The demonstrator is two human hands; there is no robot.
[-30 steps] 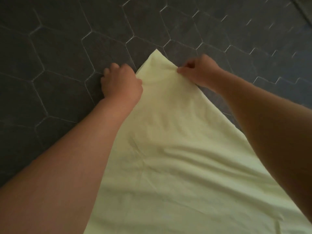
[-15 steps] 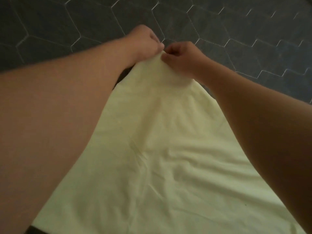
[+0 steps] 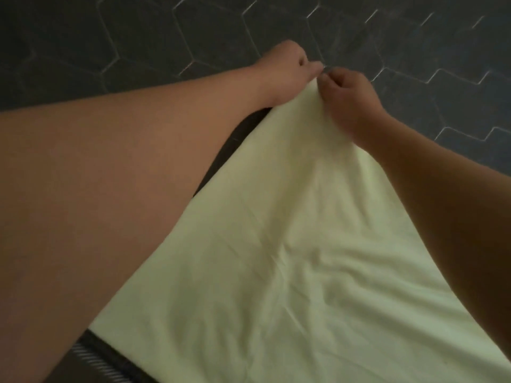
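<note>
1. Both hands are up at the far end of the view, meeting at one point. It is the corner of a pale yellow-green fabric sheet (image 3: 290, 244).
2. The left hand (image 3: 287, 70) comes in from the left on a long bare forearm. Its fingers are curled and its fingertips nip the very tip of that corner.
3. The right hand (image 3: 348, 98) sits just beside it, knuckles up. Its fingers are bent in and pinch the same corner from the right side.
4. The two hands are all but touching at the fingertips. Whether they actually touch cannot be told, because the picture is blurred there.
5. From that pinched peak the sheet fans out wide towards the viewer, filling the lower middle and right of the view.
6. Its near half is rumpled, with soft creases running across the middle. A long fold line runs down from the corner.
7. Along the sheet's left edge a dark strip (image 3: 229, 139) shows from underneath, right beside the left forearm. What it is cannot be made out.
8. At the bottom left, under the left arm, a dark patch with pale diagonal stripes (image 3: 94, 360) peeks out just past the sheet's edge.
9. Beyond the hands lies a dark grey floor of hexagonal tiles with thin pale grout lines (image 3: 138, 37), which fills the top of the view.
</note>
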